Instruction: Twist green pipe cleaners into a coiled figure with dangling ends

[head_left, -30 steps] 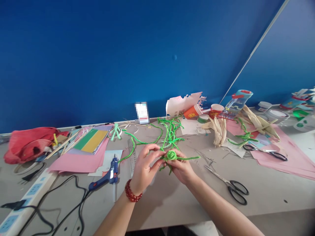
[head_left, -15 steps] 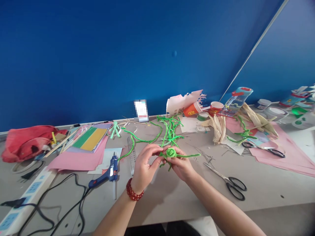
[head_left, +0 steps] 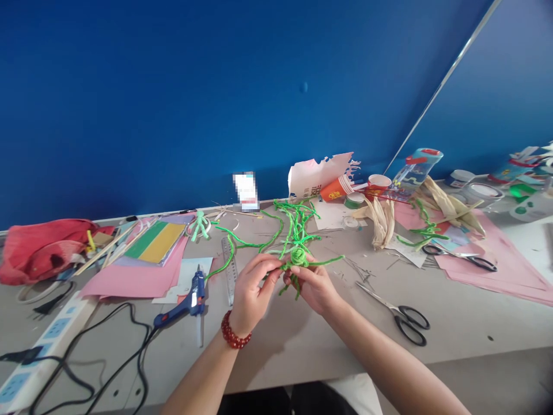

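Between both hands is a green pipe-cleaner figure (head_left: 298, 257) with a round coiled top and several thin limbs. My left hand (head_left: 254, 288), with a red bead bracelet (head_left: 234, 331) at its wrist, pinches a limb on the figure's left side. My right hand (head_left: 317, 285) grips the figure just under the coil, thumb in front; a long green strand sticks out to the right above it. Its lower limbs hang between the hands. Just behind lies a tangle of loose green pipe cleaners (head_left: 298, 222) on the table.
A blue glue gun (head_left: 196, 294) and a clear ruler (head_left: 228, 271) lie to the left, near a power strip (head_left: 56, 328) with black cables. Black-handled scissors (head_left: 401, 314) lie right, with a second pair (head_left: 464, 255) behind. Pink paper (head_left: 514, 268), dried husks (head_left: 382, 222) and paper cups (head_left: 337, 188) stand further back.
My right thumb has shifted up onto the figure's base below the coil, and the coil has tipped slightly. Both hands still hold the figure; the whole view has shifted a little.
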`<action>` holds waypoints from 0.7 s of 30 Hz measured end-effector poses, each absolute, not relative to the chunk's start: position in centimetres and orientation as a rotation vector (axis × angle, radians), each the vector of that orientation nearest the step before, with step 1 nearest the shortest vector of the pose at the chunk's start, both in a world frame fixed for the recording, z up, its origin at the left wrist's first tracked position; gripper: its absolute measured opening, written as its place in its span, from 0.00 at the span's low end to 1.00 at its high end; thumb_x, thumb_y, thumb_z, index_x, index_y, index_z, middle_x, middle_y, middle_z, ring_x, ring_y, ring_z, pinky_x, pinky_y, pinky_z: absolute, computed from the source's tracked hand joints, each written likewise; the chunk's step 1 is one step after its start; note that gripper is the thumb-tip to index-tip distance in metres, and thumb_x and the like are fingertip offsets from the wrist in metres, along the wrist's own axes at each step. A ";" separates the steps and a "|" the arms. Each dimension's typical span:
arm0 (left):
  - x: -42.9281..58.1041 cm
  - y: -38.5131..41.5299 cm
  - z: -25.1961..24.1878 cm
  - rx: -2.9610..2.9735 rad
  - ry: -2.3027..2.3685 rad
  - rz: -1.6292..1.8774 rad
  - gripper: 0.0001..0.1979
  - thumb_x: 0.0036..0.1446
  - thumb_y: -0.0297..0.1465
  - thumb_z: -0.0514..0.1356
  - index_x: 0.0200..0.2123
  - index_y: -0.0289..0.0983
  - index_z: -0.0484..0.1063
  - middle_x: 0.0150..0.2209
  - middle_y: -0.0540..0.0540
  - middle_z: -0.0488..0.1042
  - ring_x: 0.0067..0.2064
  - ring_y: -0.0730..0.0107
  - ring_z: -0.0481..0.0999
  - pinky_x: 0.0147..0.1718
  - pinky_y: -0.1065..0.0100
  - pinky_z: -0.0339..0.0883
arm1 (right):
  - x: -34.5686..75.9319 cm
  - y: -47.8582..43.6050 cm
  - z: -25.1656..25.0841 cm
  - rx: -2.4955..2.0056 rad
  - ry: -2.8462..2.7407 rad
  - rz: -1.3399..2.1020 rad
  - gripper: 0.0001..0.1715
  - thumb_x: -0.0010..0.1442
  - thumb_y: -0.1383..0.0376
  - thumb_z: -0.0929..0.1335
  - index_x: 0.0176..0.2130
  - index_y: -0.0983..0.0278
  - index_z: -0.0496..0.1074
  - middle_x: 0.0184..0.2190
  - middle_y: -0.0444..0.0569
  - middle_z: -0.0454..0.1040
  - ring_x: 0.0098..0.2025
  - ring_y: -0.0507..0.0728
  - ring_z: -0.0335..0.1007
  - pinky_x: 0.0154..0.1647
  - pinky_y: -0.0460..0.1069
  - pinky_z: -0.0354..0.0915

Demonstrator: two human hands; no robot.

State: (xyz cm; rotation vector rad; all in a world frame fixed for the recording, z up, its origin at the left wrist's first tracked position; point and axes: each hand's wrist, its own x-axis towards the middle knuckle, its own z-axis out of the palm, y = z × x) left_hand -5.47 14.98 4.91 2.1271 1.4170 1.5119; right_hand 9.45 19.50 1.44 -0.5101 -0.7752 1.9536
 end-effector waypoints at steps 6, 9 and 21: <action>-5.3 14.9 4.8 2.089 1.418 1.522 0.06 0.64 0.24 0.57 0.40 0.38 0.74 0.35 0.46 0.78 0.36 0.69 0.79 0.36 0.70 0.74 | 9.5 19.6 1.4 -0.538 -0.791 1.957 0.14 0.47 0.63 0.79 0.31 0.63 0.75 0.24 0.42 0.74 0.26 0.50 0.69 0.30 0.46 0.66; -5.3 15.0 4.8 2.094 1.447 1.508 0.05 0.64 0.25 0.58 0.39 0.38 0.73 0.33 0.47 0.78 0.35 0.69 0.79 0.35 0.71 0.74 | 9.5 19.6 1.7 -0.557 -0.810 1.977 0.16 0.45 0.62 0.80 0.31 0.64 0.75 0.23 0.42 0.74 0.24 0.50 0.69 0.29 0.46 0.66; -5.5 14.8 4.1 2.410 1.434 1.429 0.17 0.65 0.23 0.56 0.55 0.40 0.69 0.44 0.42 0.81 0.43 0.65 0.82 0.45 0.64 0.78 | 9.8 20.0 1.3 -0.612 -1.006 1.851 0.15 0.45 0.62 0.79 0.33 0.64 0.77 0.22 0.41 0.72 0.23 0.51 0.66 0.25 0.46 0.66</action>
